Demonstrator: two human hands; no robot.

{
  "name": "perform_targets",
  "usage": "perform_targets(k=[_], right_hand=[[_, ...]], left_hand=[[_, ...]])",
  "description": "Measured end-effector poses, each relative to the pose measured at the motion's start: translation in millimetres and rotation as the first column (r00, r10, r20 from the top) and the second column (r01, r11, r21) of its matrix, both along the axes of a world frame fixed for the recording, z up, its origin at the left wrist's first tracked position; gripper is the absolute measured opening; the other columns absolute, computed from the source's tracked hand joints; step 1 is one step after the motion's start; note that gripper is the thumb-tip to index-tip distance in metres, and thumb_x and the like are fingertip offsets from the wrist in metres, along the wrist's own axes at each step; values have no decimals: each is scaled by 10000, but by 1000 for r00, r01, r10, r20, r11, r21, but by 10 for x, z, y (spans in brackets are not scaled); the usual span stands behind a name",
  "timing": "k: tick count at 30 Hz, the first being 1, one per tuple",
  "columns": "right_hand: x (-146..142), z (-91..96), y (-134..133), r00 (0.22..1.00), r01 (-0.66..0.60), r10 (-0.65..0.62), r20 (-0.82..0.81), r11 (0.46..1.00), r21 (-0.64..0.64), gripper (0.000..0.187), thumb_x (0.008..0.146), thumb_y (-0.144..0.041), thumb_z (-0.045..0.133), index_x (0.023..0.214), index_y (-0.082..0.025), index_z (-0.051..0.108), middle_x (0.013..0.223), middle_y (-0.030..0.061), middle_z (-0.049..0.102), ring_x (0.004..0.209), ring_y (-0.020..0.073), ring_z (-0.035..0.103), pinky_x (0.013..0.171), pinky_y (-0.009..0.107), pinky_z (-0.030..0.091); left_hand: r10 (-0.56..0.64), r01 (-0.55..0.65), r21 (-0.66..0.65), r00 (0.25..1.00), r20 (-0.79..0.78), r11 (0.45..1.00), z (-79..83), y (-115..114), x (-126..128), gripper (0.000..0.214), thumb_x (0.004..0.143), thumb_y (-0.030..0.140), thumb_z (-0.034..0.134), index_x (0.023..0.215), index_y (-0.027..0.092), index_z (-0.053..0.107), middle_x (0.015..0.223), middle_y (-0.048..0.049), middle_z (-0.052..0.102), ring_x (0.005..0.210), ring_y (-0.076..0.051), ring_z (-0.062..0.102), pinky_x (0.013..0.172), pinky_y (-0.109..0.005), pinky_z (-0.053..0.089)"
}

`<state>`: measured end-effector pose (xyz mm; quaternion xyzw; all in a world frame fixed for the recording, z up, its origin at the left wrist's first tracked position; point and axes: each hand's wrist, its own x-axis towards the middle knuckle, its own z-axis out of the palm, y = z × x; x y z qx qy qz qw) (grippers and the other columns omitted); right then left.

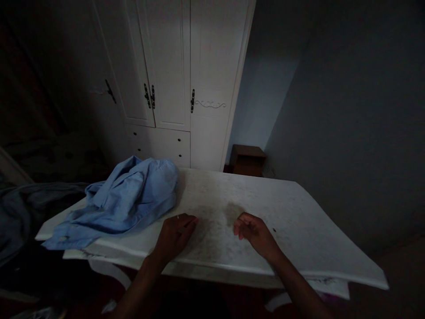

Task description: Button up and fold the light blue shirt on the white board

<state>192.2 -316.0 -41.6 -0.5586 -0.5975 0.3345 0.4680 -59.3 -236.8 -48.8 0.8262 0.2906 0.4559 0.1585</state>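
A crumpled light blue shirt (pixel 126 199) lies on the left part of a white table (pixel 292 221), one sleeve hanging over the left edge. My left hand (pixel 174 237) rests on the tabletop just right of the shirt's hem, fingers curled loosely, holding nothing I can see. My right hand (pixel 254 232) rests on the table a little to the right, fingers curled inward, nothing visible in them. A bare strip of tabletop separates the two hands.
A white wardrobe (pixel 186 79) with dark handles and small drawers stands behind the table. A brown wooden stool or cabinet (pixel 247 159) sits in the corner beside it. Dark bedding or cloth (pixel 29 208) lies at the left. A grey wall is on the right.
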Motion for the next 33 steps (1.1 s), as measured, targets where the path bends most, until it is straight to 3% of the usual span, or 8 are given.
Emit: perform_targets(k=[6,11,15,26,33], right_hand=[[157,-174,-375,973,225,-229,37,970,88,540,886,-654,482,751,-184,711,591,47,648,550,172,593,562,282,468],[123,-196,-386,958,278,-284,50,956,95,558,893,-657,458,784,-181,728,588,45,642,561,179,593,564,279,463],[98,-222,-385,949,301,-308,73,949,87,537,894,-643,469,772,-175,705,592,31,624,571,168,573,573,270,442],[133,-197,-406,938,344,-341,-69,939,34,518,805,-666,591,721,-164,693,603,40,617,572,160,553,550,262,441],[146,-181,-400,909,390,-379,-172,920,34,508,736,-674,669,695,-169,708,617,65,651,565,173,567,545,290,474]], left_hand=[[-6,-1,-198,999,-38,980,30,1,-14,311,886,322,476,665,184,646,610,-5,650,563,-135,595,559,-230,432],[-72,45,-325,995,-72,945,14,43,10,321,868,338,465,648,169,626,612,-5,627,597,-141,580,575,-230,410],[-114,86,-415,993,-43,906,-35,75,7,311,866,371,486,751,165,688,714,-28,692,677,-164,620,636,-245,445],[-104,158,-515,986,132,843,-235,182,47,182,771,328,630,800,160,694,791,-53,722,732,-175,644,685,-265,486],[-129,230,-532,967,221,815,-195,160,50,274,846,362,535,817,147,702,771,-71,732,652,-166,646,660,-281,503]])
